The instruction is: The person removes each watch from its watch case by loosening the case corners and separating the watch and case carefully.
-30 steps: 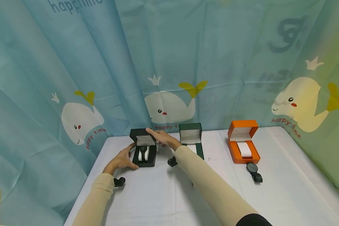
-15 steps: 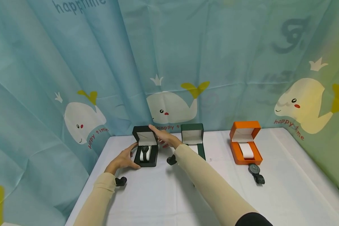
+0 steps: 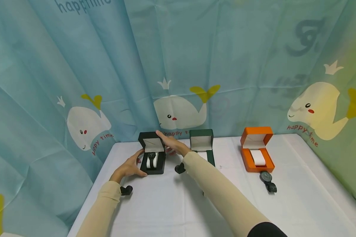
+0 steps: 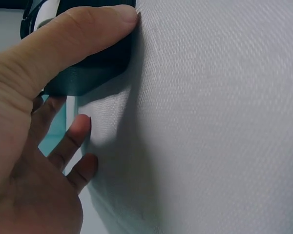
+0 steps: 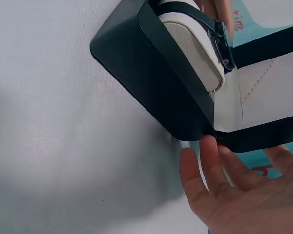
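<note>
A black watch box (image 3: 155, 171) stands with its lid up at the table's back left. Inside, a black wristwatch (image 3: 151, 159) is strapped round a white cushion. My left hand (image 3: 129, 167) holds the box's left side, its thumb along the front corner and a finger at the back. In the left wrist view the other fingers are spread behind the box. My right hand (image 3: 175, 145) has its thumb at the lid's upper right corner. Its fairly straight fingertips touch the hinge side in the right wrist view; the thumb is hidden there.
A green watch box (image 3: 201, 141) with raised lid stands to the right, partly behind my right sleeve. Farther right, an orange watch box (image 3: 245, 163) shows a white cushion, with a dark wristwatch (image 3: 266, 177) in front. A whale-print curtain (image 3: 237, 108) hangs behind the table.
Between the first and second frames, the black box's lid tilts farther back, with my right hand at its corner. Since then the hands and box look almost still. The view shifted slightly.
</note>
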Demonstrator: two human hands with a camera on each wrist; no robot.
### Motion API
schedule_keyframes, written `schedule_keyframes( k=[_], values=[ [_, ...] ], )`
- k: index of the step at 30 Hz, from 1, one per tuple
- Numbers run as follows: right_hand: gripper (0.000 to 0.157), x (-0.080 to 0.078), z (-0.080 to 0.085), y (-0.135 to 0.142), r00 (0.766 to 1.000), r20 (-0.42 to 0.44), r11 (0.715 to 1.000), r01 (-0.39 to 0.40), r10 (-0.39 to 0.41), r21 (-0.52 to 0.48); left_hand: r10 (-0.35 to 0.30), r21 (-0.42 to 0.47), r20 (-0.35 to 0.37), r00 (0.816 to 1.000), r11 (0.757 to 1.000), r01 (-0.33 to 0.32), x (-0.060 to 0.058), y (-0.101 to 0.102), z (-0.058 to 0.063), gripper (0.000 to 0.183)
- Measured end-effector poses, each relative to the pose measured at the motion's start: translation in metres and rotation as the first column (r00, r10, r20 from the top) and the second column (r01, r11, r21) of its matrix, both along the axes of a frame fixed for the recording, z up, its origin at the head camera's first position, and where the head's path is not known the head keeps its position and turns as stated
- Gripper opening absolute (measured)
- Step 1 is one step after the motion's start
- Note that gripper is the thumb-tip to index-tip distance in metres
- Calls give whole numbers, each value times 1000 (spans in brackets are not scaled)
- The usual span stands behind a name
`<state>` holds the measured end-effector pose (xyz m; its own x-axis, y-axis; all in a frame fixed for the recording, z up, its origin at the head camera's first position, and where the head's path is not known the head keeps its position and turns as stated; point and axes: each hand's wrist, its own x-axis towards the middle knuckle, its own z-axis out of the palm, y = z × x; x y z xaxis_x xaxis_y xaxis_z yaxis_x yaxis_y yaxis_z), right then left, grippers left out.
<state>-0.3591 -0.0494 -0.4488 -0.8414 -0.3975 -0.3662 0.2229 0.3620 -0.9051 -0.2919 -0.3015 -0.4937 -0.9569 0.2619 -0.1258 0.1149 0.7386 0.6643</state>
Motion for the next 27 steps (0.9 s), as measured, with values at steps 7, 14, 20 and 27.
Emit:
schedule_keyframes(
  k=[7,14,20,27],
  values=[
    [109,4,1,2,1000,6,1000,-11,11,-25,-10,34,4,1000,999,10,2,0,-2,122],
    [104,10,-3,8,1000,-14,999,-27,27,-45,-7,39,17,1000,999,6,3,0,-3,122],
    [101,19,1,14,998,-53,998,-34,31,-55,-24,37,11,1000,999,24,0,-2,-5,123],
    [96,29,2,18,999,-47,996,-8,4,-91,-27,31,14,1000,999,26,1,-3,-2,123]
  ],
)
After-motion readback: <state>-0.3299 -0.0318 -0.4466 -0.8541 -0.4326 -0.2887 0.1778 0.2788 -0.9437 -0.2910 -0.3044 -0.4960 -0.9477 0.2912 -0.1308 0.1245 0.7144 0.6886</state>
